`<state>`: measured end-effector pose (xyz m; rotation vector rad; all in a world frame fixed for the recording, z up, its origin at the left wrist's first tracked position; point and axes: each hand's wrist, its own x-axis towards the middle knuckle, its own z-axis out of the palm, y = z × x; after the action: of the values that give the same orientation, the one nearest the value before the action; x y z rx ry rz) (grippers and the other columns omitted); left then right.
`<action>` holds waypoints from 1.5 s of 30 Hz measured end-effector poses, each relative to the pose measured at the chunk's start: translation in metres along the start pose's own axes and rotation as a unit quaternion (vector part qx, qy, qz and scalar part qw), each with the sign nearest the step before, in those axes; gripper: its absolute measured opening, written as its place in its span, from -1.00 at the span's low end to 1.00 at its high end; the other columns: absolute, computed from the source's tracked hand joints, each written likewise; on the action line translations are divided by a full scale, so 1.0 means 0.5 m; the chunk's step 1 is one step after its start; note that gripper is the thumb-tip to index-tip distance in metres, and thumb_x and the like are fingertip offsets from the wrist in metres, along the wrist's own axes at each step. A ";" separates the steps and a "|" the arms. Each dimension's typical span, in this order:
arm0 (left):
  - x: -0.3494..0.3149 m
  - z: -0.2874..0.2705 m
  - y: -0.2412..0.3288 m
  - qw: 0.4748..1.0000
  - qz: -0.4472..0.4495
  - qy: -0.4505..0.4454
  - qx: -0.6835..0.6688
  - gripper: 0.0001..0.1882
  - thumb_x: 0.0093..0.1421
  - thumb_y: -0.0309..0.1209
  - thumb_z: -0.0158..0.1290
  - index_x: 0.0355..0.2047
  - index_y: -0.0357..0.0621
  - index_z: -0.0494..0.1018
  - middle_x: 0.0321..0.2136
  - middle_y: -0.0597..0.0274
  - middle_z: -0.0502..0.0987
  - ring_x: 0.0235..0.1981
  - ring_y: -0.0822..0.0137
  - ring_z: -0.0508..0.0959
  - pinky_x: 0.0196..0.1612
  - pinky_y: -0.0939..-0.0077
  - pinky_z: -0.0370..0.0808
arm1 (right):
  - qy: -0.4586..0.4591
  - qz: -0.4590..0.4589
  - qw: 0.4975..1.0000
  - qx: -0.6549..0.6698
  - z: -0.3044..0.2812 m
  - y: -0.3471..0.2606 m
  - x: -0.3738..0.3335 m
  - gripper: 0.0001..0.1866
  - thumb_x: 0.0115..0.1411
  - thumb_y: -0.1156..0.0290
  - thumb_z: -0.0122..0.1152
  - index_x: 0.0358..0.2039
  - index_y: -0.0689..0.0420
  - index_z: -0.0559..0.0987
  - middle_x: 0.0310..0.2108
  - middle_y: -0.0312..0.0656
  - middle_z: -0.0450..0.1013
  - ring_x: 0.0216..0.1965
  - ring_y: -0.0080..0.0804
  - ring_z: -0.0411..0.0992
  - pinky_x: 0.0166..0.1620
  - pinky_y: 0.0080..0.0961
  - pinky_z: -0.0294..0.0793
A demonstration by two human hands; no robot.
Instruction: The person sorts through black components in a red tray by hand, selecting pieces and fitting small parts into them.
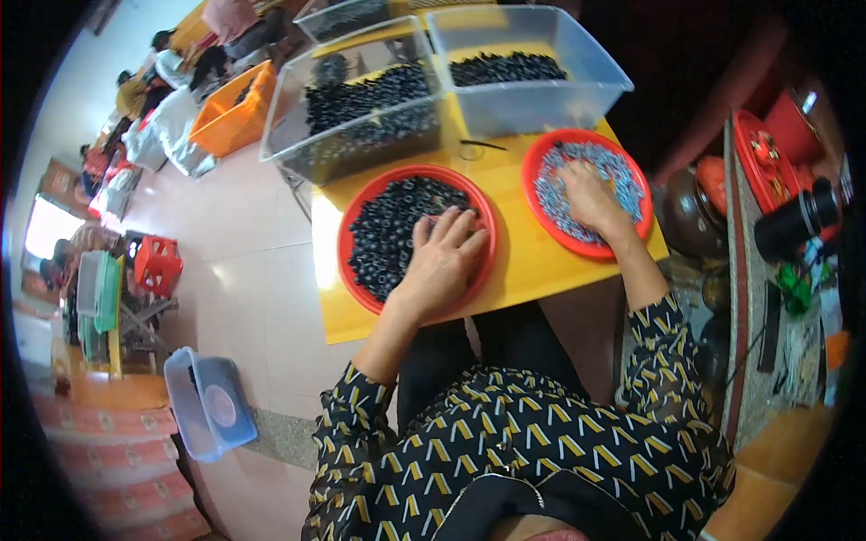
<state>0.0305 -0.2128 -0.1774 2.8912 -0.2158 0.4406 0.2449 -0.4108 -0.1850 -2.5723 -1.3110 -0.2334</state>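
Two round red trays stand on a yellow table. The left tray [346, 257] is filled with small black ring-shaped parts [383, 230]. My left hand [442, 257] rests over the right side of these parts, fingers apart and slightly bent; a bit of pink shows beside them. In the right tray [642, 162] lie many small silvery-grey pieces [552, 194], too small to name. My right hand [595, 200] reaches down into them with its fingers bent together. Its fingertips are partly hidden, and I cannot make out what is between them.
Behind the trays, two clear plastic bins [352, 140] [532, 108] hold black parts. A thin black strip [483, 144] lies on the yellow table [514, 261]. A cluttered shelf [738, 270] stands at right. On the floor are an orange crate [230, 113] and a bluish tub [212, 406]. People sit far left.
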 end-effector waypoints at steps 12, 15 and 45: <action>0.000 0.007 -0.062 0.997 -0.066 0.002 0.051 -0.75 0.01 -0.32 0.02 -0.26 -0.05 0.47 -0.08 0.12 0.34 0.08 0.15 0.25 0.09 -0.11 0.08 | 0.006 0.012 0.999 0.031 -0.023 0.005 -0.010 -0.73 -0.05 0.63 0.01 -0.26 0.25 0.43 -0.23 0.02 0.34 -0.11 0.01 0.30 -0.05 -0.20 0.31; 0.029 0.015 -0.054 0.997 -0.043 0.063 0.015 -0.70 0.03 -0.31 0.02 -0.19 -0.05 0.42 -0.05 0.09 0.32 0.09 0.13 0.24 0.08 -0.09 0.09 | 0.047 -0.007 0.997 0.059 -0.027 0.004 -0.001 -0.69 -0.01 0.56 0.09 -0.18 0.22 0.45 -0.16 -0.03 0.33 -0.09 -0.01 0.29 -0.03 -0.22 0.31; -0.012 0.009 -0.013 0.994 -0.052 0.084 0.035 -0.77 -0.02 -0.32 0.05 -0.33 -0.12 0.48 -0.21 0.15 0.40 -0.04 0.16 0.33 0.05 -0.08 0.10 | 0.004 0.031 0.999 0.009 -0.012 -0.004 -0.011 -0.72 -0.12 0.70 0.02 -0.33 0.20 0.49 -0.32 0.07 0.35 -0.18 0.04 0.33 -0.10 -0.18 0.32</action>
<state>0.0271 -0.2068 -0.1846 2.8946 -0.0231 0.6813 0.2396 -0.4156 -0.1805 -2.5902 -1.2241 -0.2189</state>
